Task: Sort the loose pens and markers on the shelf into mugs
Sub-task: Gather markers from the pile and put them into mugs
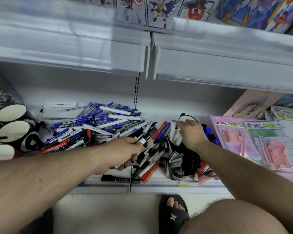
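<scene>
A big heap of loose pens and markers (98, 125), mostly blue, black and red, covers the low white shelf (159, 183). My left hand (123, 152) reaches into the heap's right side and grips a white marker with a black cap (143, 140). My right hand (191, 132) hovers with relaxed fingers over a black-and-white mug (171, 142) that holds a few white markers. In front of it a second mug (178, 166) lies packed with black-capped markers. Several white-lined mugs (12, 129) stand at the shelf's left end.
An upper shelf (159, 56) with a clear front strip overhangs the work area. Pink packaged toy sets (254, 144) lie at the right. A dark box (2, 95) stands at the back left. My sandalled foot (173, 211) is on the floor below.
</scene>
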Demonstrator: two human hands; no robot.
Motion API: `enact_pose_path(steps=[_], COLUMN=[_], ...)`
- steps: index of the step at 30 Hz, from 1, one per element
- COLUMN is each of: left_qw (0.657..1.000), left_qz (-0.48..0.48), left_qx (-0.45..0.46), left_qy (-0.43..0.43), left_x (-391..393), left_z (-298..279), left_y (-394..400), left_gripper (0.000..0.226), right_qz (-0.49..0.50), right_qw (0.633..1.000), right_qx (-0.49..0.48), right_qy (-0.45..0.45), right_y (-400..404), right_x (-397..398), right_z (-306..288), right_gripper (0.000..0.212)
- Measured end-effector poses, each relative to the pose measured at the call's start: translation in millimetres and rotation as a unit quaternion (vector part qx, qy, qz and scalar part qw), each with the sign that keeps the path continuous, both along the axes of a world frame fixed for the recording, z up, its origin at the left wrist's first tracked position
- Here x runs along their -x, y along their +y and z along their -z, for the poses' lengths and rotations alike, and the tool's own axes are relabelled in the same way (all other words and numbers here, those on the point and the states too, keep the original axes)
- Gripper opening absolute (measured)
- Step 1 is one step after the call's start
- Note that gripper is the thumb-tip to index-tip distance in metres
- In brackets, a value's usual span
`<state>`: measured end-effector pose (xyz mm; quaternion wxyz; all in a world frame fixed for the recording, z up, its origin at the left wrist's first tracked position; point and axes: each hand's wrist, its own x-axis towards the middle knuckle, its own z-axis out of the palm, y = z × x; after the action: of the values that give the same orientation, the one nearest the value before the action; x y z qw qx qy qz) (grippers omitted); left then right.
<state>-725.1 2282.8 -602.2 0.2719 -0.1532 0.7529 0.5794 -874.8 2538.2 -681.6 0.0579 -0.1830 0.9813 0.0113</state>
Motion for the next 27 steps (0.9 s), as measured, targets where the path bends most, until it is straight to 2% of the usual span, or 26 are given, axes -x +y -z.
enact_pose_path(steps=[3, 6, 7, 9, 11, 13, 15, 17, 19, 21, 25, 27], left_qw=[1.0, 1.0, 0.999, 0.999, 0.999, 0.998, 0.996, 0.994, 0.992, 0.991, 0.99, 0.989], left_qz=[0.016, 0.023, 0.026, 0.03, 0.022, 0.023, 0.041, 0.048, 0.051, 0.055, 0.064, 0.083], left_qx=[0.007, 0.01, 0.014, 0.022, 0.019, 0.02, 0.024, 0.006, 0.0, 0.0, 0.019, 0.035], left_qy=[0.006, 0.01, 0.013, 0.025, 0.035, 0.048, 0.071, 0.096, 0.114, 0.12, 0.121, 0.117], left_x=[-3.1, -6.1, -6.7, -7.9, -10.1, -12.6, -15.3, -17.9, -20.1, -21.4, -23.2, -22.7], left_z=[-1.8, -4.8, -5.5, -7.1, -9.3, -12.9, -18.5, -24.8, -32.0, -37.7, -39.5, -38.5], left_y=[-4.0, -10.0, -12.3, -16.9, -20.9, -23.7, -23.6, -20.2, -15.7, -12.6, -13.0, -15.0], left_gripper=[0.017, 0.014, 0.014, 0.014, 0.02, 0.027, 0.021, 0.012, 0.012, 0.012, 0.015, 0.014], right_qz=[-0.025, -0.005, 0.001, 0.036, 0.089, 0.103, 0.078, 0.057, 0.055, 0.092, 0.216, 0.25], right_qw=[0.996, 0.997, 0.999, 0.992, 0.947, 0.908, 0.902, 0.903, 0.91, 0.904, 0.826, 0.805], right_qx=[-0.08, -0.067, -0.036, 0.107, 0.264, 0.312, 0.302, 0.301, 0.306, 0.337, 0.48, 0.515], right_qy=[-0.016, -0.031, -0.024, -0.055, -0.159, -0.26, -0.3, -0.3, -0.276, -0.248, -0.202, -0.158], right_y=[-1.3, -8.3, -13.9, -31.9, -55.2, -74.4, -87.7, -97.4, -101.4, -99.4, -78.7, -64.5], right_x=[2.1, 3.2, 0.7, -12.6, -32.2, -56.6, -79.0, -96.7, -106.5, -107.3, -102.1, -103.8], right_z=[5.9, -8.6, -19.0, -52.1, -89.3, -124.4, -147.8, -159.5, -163.1, -164.1, -167.8, -168.4], right_gripper=[0.05, 0.049, 0.047, 0.035, 0.038, 0.04, 0.042, 0.035, 0.019, 0.008, 0.012, 0.013])
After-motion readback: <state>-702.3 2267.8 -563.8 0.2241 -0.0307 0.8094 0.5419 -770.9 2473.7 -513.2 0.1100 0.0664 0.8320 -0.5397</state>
